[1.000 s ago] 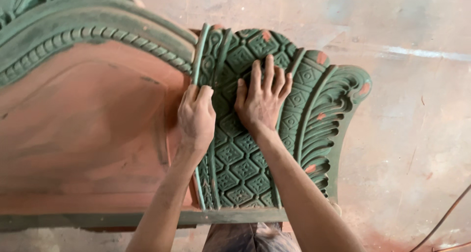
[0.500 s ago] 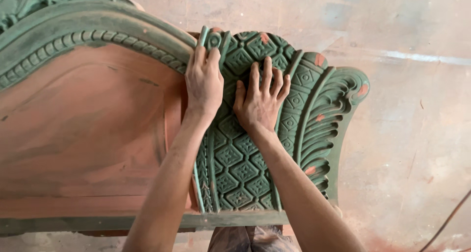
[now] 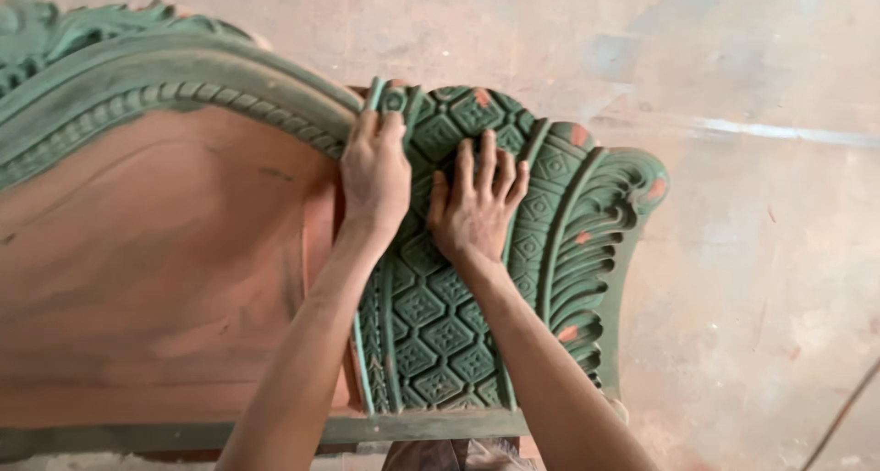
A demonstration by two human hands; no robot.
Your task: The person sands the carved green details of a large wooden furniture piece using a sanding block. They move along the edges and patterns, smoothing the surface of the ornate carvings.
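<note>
Green carved panel (image 3: pixel 458 334) runs lengthwise away from the person; left hand (image 3: pixel 374 173) presses nearer its top edge, right hand (image 3: pixel 477 210) lies spread flat beside.

Single head view, looking steeply down, close over carved panel (image 3: pixel 477 279).

Soft, even daylight is filling the scene, warm and a little dim, with no glare. The hands are casting only faint shadows. The carved green panel (image 3: pixel 550 242) is staying fairly sharp in the middle, while the floor (image 3: pixel 761 324) is looking hazy and slightly blurred toward the edges.
</note>
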